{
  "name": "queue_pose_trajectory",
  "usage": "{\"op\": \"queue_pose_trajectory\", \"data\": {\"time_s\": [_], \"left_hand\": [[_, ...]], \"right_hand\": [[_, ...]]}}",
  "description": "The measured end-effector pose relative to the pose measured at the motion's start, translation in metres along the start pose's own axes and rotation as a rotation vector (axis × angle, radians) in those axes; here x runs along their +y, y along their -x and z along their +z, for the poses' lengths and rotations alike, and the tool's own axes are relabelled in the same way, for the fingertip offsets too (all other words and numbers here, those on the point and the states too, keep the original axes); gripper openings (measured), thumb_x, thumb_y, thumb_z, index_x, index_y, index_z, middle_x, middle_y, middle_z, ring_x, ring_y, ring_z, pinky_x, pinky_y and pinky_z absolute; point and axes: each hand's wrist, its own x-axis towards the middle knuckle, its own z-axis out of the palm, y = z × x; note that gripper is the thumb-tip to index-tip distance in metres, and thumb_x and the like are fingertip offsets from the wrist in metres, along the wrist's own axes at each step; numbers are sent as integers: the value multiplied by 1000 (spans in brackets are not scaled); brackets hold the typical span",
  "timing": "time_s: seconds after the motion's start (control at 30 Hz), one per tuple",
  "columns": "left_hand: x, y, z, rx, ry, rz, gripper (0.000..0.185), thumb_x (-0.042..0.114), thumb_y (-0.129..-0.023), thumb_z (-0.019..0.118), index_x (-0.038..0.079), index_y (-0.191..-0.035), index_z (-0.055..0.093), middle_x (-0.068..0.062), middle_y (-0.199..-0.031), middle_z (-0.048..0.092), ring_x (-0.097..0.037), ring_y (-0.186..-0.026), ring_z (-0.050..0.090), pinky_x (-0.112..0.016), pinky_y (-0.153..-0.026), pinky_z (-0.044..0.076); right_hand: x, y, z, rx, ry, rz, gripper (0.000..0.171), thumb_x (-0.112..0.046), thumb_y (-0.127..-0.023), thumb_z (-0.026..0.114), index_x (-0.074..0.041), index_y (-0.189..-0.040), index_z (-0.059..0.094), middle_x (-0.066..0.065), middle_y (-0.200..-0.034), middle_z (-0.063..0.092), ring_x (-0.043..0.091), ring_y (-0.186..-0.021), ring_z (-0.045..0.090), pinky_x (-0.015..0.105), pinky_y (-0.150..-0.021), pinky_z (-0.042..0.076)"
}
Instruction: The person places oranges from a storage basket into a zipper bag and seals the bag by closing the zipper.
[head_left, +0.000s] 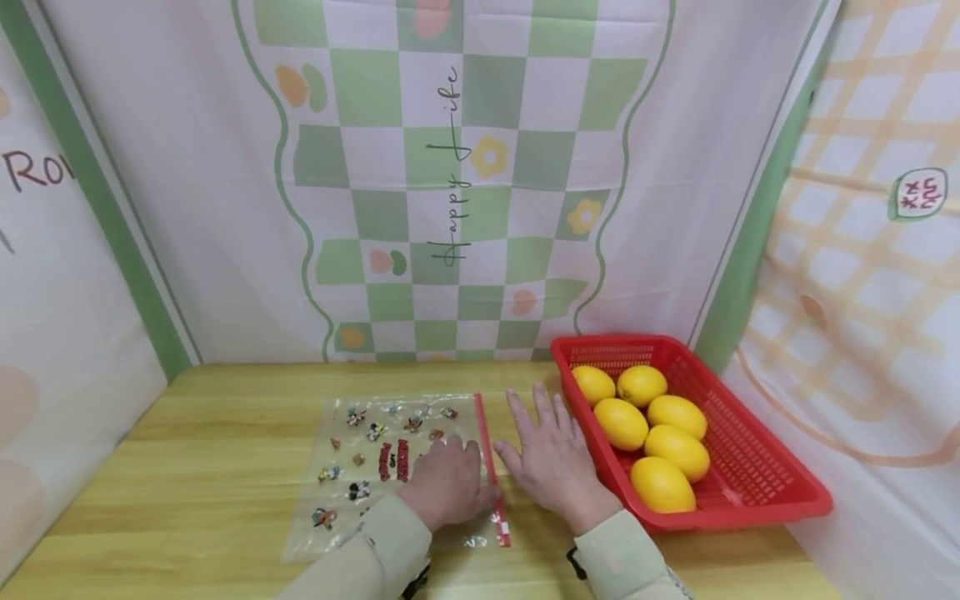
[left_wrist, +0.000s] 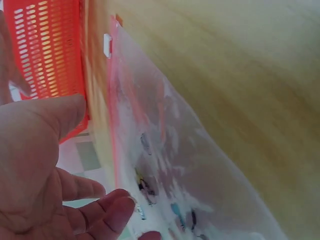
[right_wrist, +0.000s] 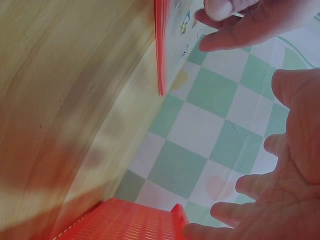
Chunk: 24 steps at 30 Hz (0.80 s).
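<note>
A clear zip bag (head_left: pixel 375 467) printed with small cartoon figures lies flat on the wooden table (head_left: pixel 210 467), its red zip strip (head_left: pixel 489 467) along the right edge. My left hand (head_left: pixel 450 477) rests on the bag just left of the strip; the left wrist view shows its fingers (left_wrist: pixel 100 212) loosely bent and holding nothing, above the bag (left_wrist: pixel 190 170). My right hand (head_left: pixel 549 454) lies palm down with fingers spread on the bare wood between the strip and a red basket (head_left: pixel 720 518). In the right wrist view its palm (right_wrist: pixel 292 150) is open.
The red plastic basket holds several yellow lemons (head_left: pixel 621 422) and sits at the table's right, against my right hand. Printed fabric walls (head_left: pixel 465 167) close in the back and both sides. Bare wood lies left of the bag.
</note>
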Motion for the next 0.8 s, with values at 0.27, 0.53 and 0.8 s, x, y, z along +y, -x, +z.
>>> {"op": "queue_pose_trajectory", "data": {"time_s": [0.27,0.53,0.8], "left_hand": [[5,-7,2,-27,139,-54,75,57,-94,66,-6,-136,61,-29,-134,62,-44,-116,64,-56,-100,55],[12,-16,11,-29,197,-158,68,55,-89,72,-7,-117,66,-21,-106,62,-32,-86,62,-49,-81,59],[16,-23,21,-20,135,-159,73,63,-88,70,-6,-109,72,-21,-107,66,-33,-91,63,-48,-84,60]], "right_hand": [[1,-1,0,-11,-18,14,79,-55,-102,54,-21,-167,26,24,-172,12,55,-154,17,73,-119,24],[1,0,0,-1,-38,22,77,-54,-103,54,-19,-167,28,25,-172,14,56,-154,18,73,-118,24],[1,1,-2,-15,-43,21,78,-54,-103,53,-20,-167,26,25,-172,12,56,-154,17,73,-118,24]]}}
